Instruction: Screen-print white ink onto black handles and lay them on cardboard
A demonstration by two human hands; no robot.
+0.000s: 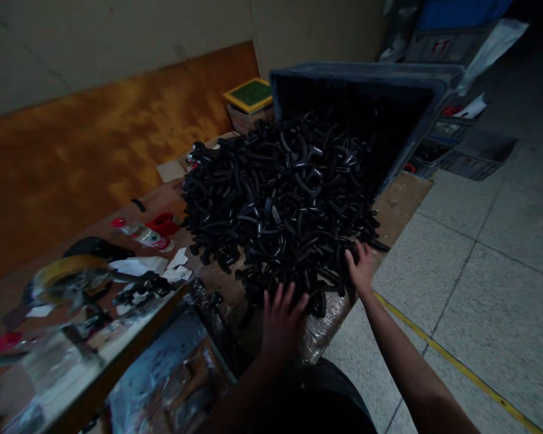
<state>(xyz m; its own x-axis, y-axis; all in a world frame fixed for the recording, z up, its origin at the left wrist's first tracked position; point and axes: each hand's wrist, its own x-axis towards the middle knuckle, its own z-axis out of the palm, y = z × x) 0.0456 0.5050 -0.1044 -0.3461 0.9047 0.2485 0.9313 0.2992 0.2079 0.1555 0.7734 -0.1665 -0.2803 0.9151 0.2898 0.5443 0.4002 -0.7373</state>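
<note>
Your left hand (283,316) lies flat against the near edge of the pile (280,199), fingers spread apart and holding nothing. Your right hand (361,268) rests on the pile's near right corner, fingers open and pressed among the parts; whether any part is pinched under it you cannot tell.

The pile is a heap of black curved plastic parts (dim light hides their exact shape), and it covers the right end of the table (400,202). Behind it a dark crate (366,78) lies tipped on its side, its open mouth facing you, with the back of the heap reaching into it.

To your left on the table sit a tape roll (67,271), scraps of white paper (138,265), a small bottle (138,232) with a red cap, and a red piece (163,223) just beside the bottle. A few loose black parts (142,289) lie near the paper, apart from the heap. A green-topped box (248,96) stands behind the table by the wall. More crates (457,154) stand on the tiled floor at right.
</note>
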